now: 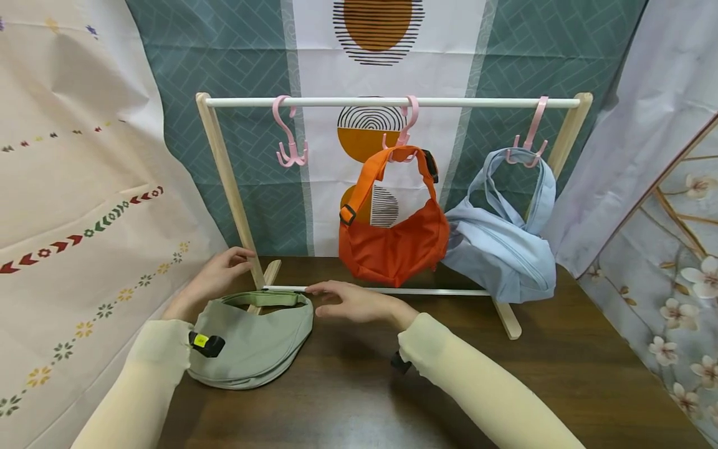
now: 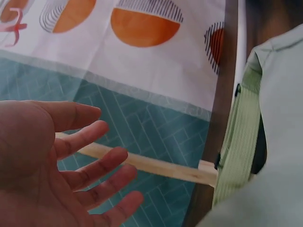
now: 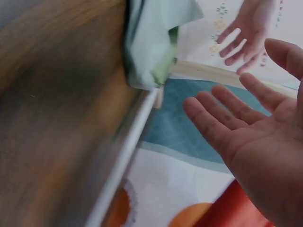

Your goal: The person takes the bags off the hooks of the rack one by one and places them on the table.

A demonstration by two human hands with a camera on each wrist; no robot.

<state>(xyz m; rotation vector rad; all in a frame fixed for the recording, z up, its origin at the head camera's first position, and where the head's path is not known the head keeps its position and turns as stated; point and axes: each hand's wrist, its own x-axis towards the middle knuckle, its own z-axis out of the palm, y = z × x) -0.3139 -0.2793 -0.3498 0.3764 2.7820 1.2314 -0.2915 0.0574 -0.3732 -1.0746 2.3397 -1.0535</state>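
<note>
A sage-green shoulder bag (image 1: 252,343) lies on the table at the left, its green strap (image 1: 263,299) arched at the top. My left hand (image 1: 220,277) hovers at the bag's upper left, beside the rack's left post; the left wrist view shows its fingers spread and relaxed with nothing in them. To the bag's right, my right hand (image 1: 356,301) is held over the lower bar, palm turned inward. In the right wrist view its fingers (image 3: 208,120) extend loosely and hold nothing. The strap (image 2: 239,137) also shows in the left wrist view, apart from the left hand.
A wooden rack with a white top rail (image 1: 348,102) stands at the back. From pink hooks hang an orange bag (image 1: 392,243) in the middle and a light blue bag (image 1: 505,249) at the right. Another pink hook (image 1: 290,140) hangs bare at the left.
</note>
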